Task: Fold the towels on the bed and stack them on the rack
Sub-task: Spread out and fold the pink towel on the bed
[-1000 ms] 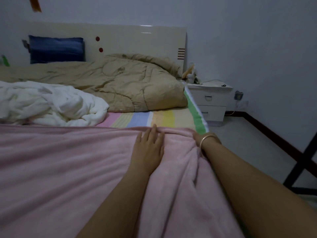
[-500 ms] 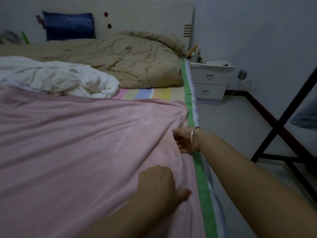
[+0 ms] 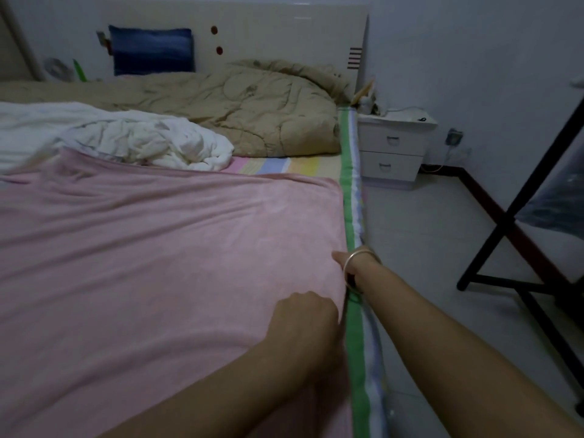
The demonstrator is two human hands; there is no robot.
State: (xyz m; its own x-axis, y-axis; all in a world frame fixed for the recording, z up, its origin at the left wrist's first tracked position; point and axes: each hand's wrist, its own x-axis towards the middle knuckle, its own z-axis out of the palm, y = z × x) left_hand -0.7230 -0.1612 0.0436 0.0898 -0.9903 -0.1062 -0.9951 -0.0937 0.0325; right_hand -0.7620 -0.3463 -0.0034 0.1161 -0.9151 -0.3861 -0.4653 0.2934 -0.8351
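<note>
Large pink fleece towel (image 3: 164,254) spread flat on bed (image 3: 348,172), long axis seems left-right, right edge along green sheet stripe. Both hands at that edge: left hand (image 3: 305,317) nearer body, fingers curled, grasping edge; right hand (image 3: 340,259) just beyond, fingers hidden under cloth, grip cannot tell. Towel body lies left of both hands, so fold likely goes leftward

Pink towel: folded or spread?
Spread. The pink towel lies flat across the bed, no fold visible; left hand and right hand are at its right edge.
</note>
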